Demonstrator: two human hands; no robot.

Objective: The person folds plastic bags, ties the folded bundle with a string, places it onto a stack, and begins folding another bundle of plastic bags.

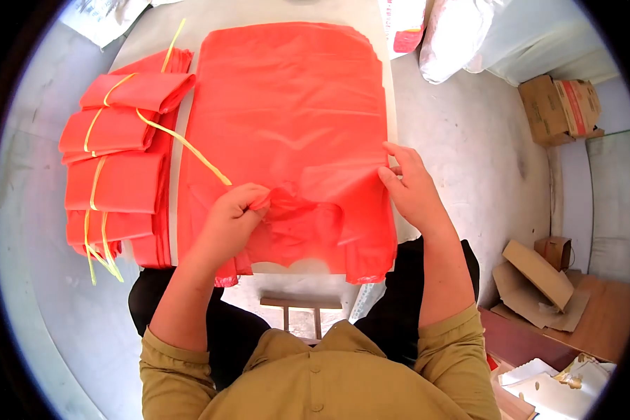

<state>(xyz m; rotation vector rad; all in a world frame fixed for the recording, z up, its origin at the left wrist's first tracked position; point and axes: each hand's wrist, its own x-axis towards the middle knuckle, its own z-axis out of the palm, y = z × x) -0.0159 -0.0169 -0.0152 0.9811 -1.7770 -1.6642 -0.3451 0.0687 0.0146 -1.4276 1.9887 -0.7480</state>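
Observation:
A wide stack of flat red plastic bags (287,91) lies on the table in front of me. My left hand (234,213) is closed, pinching a gathered corner of the top plastic bag (308,217) near the stack's front. The film there is lifted and wrinkled. At the right edge of the stack is my right hand (413,185), its thumb and index finger apart and touching or very near the red film. A yellow tie strip (189,147) runs from the bundles on the left to just behind my left hand.
Folded red bag bundles (112,182) bound with yellow strips sit along the table's left side. Cardboard boxes (560,108) stand at the far right, and an opened carton (539,287) lies lower right. A wooden stool (301,304) shows below the table edge.

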